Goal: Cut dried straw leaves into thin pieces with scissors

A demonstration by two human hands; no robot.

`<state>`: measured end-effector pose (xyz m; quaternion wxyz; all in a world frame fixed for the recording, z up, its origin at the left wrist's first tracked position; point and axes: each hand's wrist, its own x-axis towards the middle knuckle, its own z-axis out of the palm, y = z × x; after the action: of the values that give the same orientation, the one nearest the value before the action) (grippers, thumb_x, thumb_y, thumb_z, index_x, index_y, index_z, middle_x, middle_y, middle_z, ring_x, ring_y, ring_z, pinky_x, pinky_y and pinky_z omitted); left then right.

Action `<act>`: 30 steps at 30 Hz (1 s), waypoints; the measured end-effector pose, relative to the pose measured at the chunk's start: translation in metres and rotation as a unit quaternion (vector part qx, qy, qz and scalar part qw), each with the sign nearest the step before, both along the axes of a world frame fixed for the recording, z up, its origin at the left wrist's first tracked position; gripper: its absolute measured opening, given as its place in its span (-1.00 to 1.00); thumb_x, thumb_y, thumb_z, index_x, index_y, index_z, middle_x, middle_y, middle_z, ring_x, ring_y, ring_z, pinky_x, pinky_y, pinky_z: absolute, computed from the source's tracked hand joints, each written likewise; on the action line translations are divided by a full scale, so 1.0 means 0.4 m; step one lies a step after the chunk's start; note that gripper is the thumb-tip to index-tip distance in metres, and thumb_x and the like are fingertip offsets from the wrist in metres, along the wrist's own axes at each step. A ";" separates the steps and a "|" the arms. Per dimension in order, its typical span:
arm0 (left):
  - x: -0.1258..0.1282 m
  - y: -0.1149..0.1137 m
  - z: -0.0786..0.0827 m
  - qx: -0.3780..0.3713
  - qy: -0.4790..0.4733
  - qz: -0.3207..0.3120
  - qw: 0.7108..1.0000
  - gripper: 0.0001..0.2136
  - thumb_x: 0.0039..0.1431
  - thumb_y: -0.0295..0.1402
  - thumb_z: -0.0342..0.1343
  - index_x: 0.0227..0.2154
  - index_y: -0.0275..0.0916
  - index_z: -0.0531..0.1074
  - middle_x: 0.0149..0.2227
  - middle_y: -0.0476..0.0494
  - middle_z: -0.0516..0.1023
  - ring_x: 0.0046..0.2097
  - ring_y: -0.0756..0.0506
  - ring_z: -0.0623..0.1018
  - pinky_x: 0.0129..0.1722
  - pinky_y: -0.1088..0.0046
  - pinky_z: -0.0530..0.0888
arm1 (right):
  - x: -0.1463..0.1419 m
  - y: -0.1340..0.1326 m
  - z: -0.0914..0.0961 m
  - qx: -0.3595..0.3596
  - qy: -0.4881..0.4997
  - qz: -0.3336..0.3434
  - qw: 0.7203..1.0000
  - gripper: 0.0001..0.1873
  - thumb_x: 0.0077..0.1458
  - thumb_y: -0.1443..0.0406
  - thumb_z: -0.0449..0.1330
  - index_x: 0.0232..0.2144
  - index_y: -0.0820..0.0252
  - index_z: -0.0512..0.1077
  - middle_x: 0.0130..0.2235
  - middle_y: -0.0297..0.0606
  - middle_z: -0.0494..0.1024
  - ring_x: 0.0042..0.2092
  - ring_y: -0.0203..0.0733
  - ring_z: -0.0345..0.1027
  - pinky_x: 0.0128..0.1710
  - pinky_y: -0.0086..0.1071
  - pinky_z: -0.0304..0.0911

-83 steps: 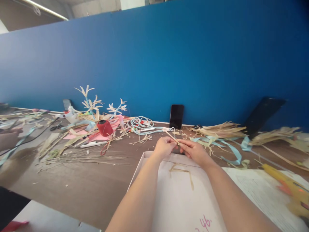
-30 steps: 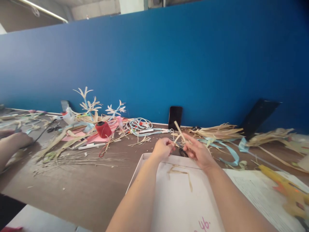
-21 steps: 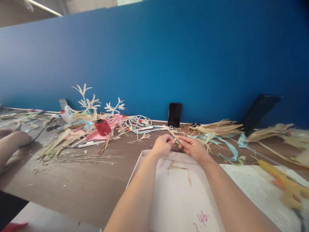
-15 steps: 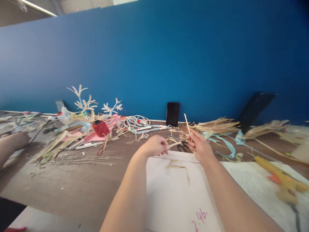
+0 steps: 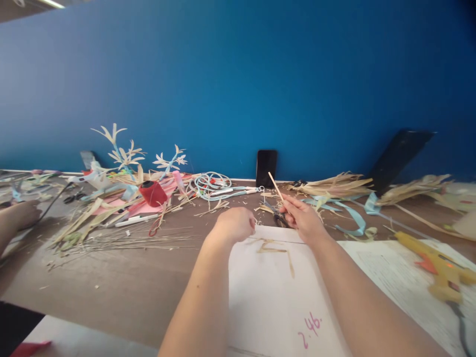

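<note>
While the right hand (image 5: 303,219) pinches a thin straw strip (image 5: 275,186) between thumb and fingers, the left hand (image 5: 236,224) is loosely curled at the far left corner of a white panel (image 5: 275,287); its fingertips are mostly hidden, so whether it grips anything cannot be told. From the right fingers the strip slants up and leftward, its free end showing against a black phone (image 5: 266,166) that leans on a blue wall (image 5: 186,89). The right hand is plainly nearer; from the left hand, the strip lies ahead and to the right, its long axis running away from the wearer. Dark scissors (image 5: 278,219) (touching the right fingers or just beside them, hard to tell) lie on the table (image 5: 130,285) between the hands. Farther right, a yellow glue gun (image 5: 439,270) rests on paper (image 5: 383,275).
</note>
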<state>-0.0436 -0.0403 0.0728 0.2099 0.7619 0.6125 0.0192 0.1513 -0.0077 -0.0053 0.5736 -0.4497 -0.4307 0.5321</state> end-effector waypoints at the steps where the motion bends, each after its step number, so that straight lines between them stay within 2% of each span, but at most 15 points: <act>1: 0.011 -0.005 0.000 -0.019 -0.004 -0.017 1.000 -0.88 -0.21 -0.42 0.12 -0.52 -0.15 0.51 -0.46 -0.11 0.56 -0.44 -0.08 0.49 -0.38 0.44 0.38 | -0.001 -0.001 0.001 -0.001 -0.003 0.001 1.000 -0.51 -0.13 0.17 0.28 -0.09 0.13 0.42 -0.48 -0.37 0.42 -0.64 -0.49 0.02 -0.73 -0.58 -0.20; 7: 0.060 -0.007 -0.019 -0.046 0.050 -0.062 0.996 -0.82 -0.31 -0.38 0.20 -0.51 -0.24 0.51 -0.45 -0.21 0.54 -0.40 -0.16 0.50 -0.33 0.36 0.40 | -0.007 -0.002 0.002 -0.010 -0.020 -0.006 1.000 -0.51 -0.13 0.16 0.28 -0.10 0.17 0.42 -0.48 -0.36 0.42 -0.64 -0.50 0.01 -0.72 -0.57 -0.21; 12: 0.065 0.005 -0.031 -0.075 0.067 -0.086 0.991 -0.80 -0.33 -0.45 0.17 -0.49 -0.25 0.50 -0.44 -0.23 0.54 -0.41 -0.19 0.51 -0.36 0.31 0.42 | -0.008 -0.003 0.001 -0.002 -0.032 0.004 0.999 -0.54 -0.12 0.13 0.26 -0.13 0.16 0.45 -0.49 -0.37 0.41 -0.63 -0.51 0.00 -0.71 -0.57 -0.21; 18: 0.063 0.005 -0.034 -0.085 0.051 -0.089 0.991 -0.78 -0.38 -0.51 0.16 -0.51 -0.26 0.51 -0.45 -0.22 0.55 -0.43 -0.18 0.50 -0.38 0.36 0.42 | -0.007 -0.001 -0.001 0.001 -0.041 0.007 0.999 -0.56 -0.12 0.12 0.26 -0.16 0.17 0.46 -0.49 -0.37 0.40 -0.64 -0.50 -0.01 -0.70 -0.55 -0.20; 22: 0.035 0.005 -0.027 -0.080 0.023 -0.075 0.994 -0.82 -0.32 -0.50 0.11 -0.53 -0.24 0.51 -0.48 -0.19 0.54 -0.45 -0.15 0.49 -0.39 0.37 0.41 | -0.003 -0.001 -0.003 0.006 -0.042 0.009 0.999 -0.58 -0.11 0.11 0.25 -0.18 0.18 0.47 -0.48 -0.36 0.40 -0.63 -0.50 -0.02 -0.70 -0.55 -0.20; 28: -0.013 0.015 -0.017 -0.033 0.027 0.018 0.999 -0.80 -0.37 -0.53 0.13 -0.54 -0.25 0.51 -0.46 -0.21 0.54 -0.43 -0.15 0.49 -0.34 0.33 0.40 | 0.000 -0.001 -0.002 0.001 -0.046 0.009 0.999 -0.58 -0.12 0.09 0.25 -0.19 0.17 0.47 -0.47 -0.35 0.40 -0.62 -0.49 0.00 -0.70 -0.55 -0.17; 30: -0.009 0.012 -0.016 -0.009 0.015 0.022 1.000 -0.81 -0.36 -0.53 0.14 -0.55 -0.24 0.50 -0.47 -0.18 0.54 -0.44 -0.13 0.48 -0.34 0.34 0.40 | -0.001 -0.001 -0.002 0.004 -0.050 0.008 0.999 -0.57 -0.12 0.09 0.25 -0.19 0.17 0.47 -0.47 -0.35 0.40 -0.62 -0.49 0.00 -0.71 -0.55 -0.17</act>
<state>-0.0473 -0.0355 0.0666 0.2072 0.7467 0.6321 0.0062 0.1509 -0.0082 -0.0060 0.5491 -0.4702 -0.4641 0.5119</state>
